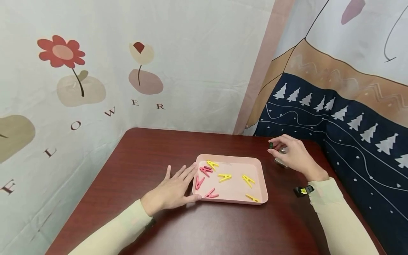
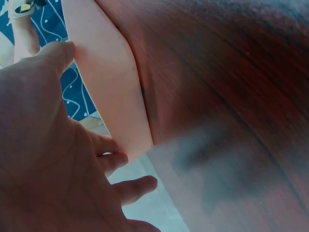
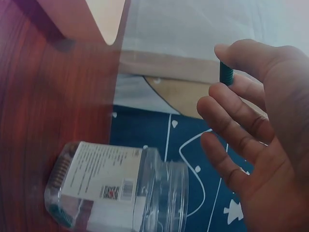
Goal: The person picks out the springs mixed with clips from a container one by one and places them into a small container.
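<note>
My left hand [image 1: 172,189], fingers spread, rests against the left side of a shallow pink tray [image 1: 229,200]. In the left wrist view, its thumb and fingertips touch the tray wall [image 2: 108,82]. Over the table to the right of the tray, my right hand [image 1: 294,154] pinches a small green ridged coil [image 3: 226,73] upright between thumb and fingertips. Below this hand stands a clear jar [image 3: 104,179] with a white label, lidless, with brown and green ridged pieces at its bottom. The head view shows it mostly hidden behind the hand.
Inside the tray lie several yellow clips [image 1: 224,177], three red clips [image 1: 199,182] and a dark red ridged coil [image 1: 207,167] by the left wall. The brown wooden table [image 1: 153,148] meets a printed cloth [image 1: 197,71] at the back and a navy cloth [image 1: 350,166] at right.
</note>
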A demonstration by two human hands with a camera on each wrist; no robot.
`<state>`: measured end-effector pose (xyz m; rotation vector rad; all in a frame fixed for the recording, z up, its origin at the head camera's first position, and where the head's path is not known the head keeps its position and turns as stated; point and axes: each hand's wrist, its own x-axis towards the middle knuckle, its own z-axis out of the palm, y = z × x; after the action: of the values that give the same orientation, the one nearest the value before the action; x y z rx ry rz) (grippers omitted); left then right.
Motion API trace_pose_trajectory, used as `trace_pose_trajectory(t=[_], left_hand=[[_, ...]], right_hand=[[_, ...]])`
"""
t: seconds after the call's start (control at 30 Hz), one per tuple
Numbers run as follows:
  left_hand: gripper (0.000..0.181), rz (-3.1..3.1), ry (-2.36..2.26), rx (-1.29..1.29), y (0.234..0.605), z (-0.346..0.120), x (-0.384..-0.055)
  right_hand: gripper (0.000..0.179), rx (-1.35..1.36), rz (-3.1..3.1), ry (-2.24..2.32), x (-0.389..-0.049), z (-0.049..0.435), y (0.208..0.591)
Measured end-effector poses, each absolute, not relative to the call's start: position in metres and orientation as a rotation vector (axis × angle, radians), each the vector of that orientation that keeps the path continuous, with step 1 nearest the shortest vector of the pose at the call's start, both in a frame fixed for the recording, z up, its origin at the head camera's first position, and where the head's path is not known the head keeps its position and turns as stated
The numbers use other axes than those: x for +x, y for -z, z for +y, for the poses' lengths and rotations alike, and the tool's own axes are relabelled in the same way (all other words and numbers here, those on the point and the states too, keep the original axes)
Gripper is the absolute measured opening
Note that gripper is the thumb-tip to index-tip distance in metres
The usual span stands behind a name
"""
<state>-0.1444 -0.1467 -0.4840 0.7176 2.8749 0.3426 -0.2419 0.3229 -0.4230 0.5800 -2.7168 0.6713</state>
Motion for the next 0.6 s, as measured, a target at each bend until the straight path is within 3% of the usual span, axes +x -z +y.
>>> trace_pose_trajectory(t=[0.6], left_hand=[[0.109,2.868,-0.344,0.710,0.484,-0.146,-0.144]], right_hand=[[0.032,0.400,-2.601,-0.711,-0.248,0.358,0.425]])
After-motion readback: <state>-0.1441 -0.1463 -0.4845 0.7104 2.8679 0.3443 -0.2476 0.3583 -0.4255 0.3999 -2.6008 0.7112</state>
